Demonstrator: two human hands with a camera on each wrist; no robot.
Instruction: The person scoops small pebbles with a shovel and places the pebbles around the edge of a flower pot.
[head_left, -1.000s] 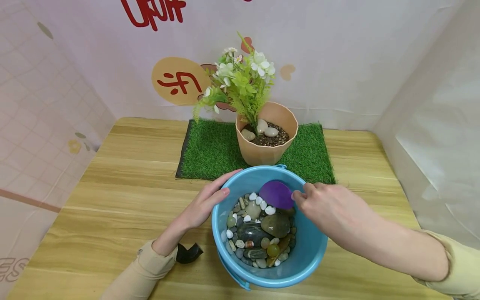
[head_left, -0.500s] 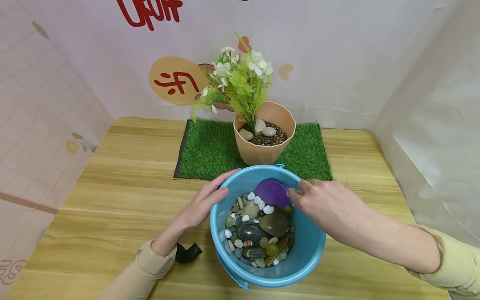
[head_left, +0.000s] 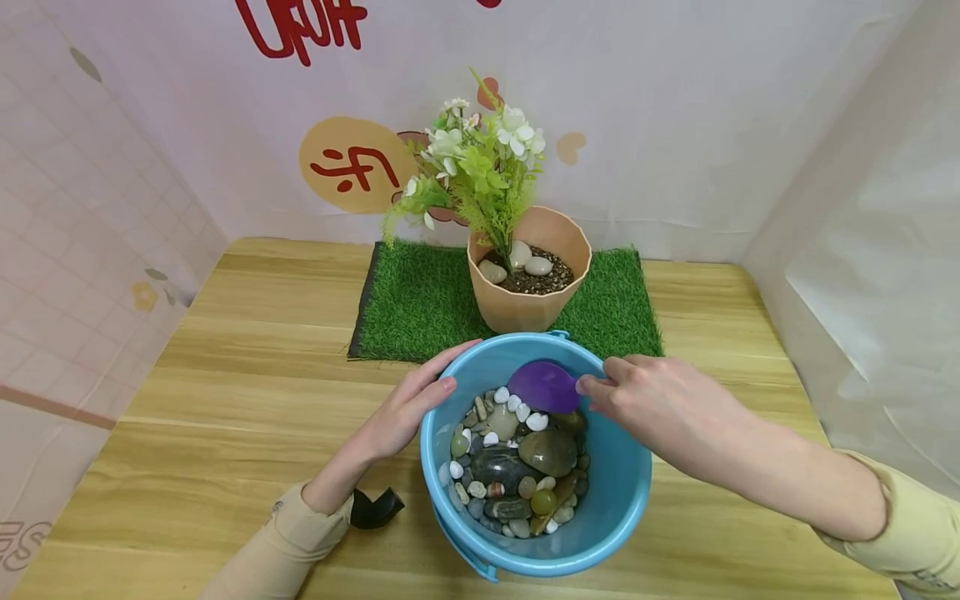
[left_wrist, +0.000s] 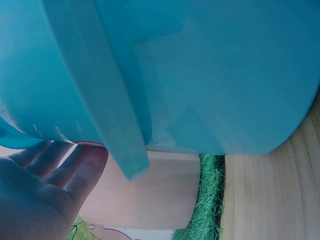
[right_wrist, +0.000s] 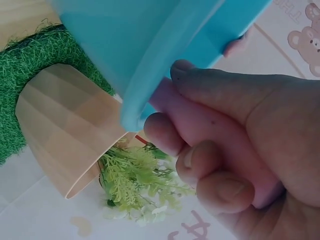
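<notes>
A light blue bucket (head_left: 615, 533) stands at the front of the table with wet-looking stones in its bottom: a large dark stone (head_left: 504, 468), a brown one (head_left: 549, 452) and several small pebbles. At its left side my left hand (head_left: 401, 412) holds the rim, thumb over the edge and fingers along the outside wall. The right hand (head_left: 660, 408) grips the pink handle (right_wrist: 225, 140) of a toy shovel, fingers wrapped round it. Inside the bucket, the shovel's purple blade (head_left: 543, 386) lies near the far right wall, close over white pebbles.
Behind the bucket, a peach flowerpot (head_left: 517, 308) with white flowers (head_left: 480, 158), soil and pale stones stands on a green turf mat (head_left: 412, 300). A black bent piece (head_left: 377, 508) lies by the left sleeve. Printed white sheets (head_left: 675, 125) enclose the wooden table (head_left: 225, 367).
The whole head view shifts slightly. The shovel blade moves a little left with the right hand, then stays almost still. The left hand keeps its place on the rim.
</notes>
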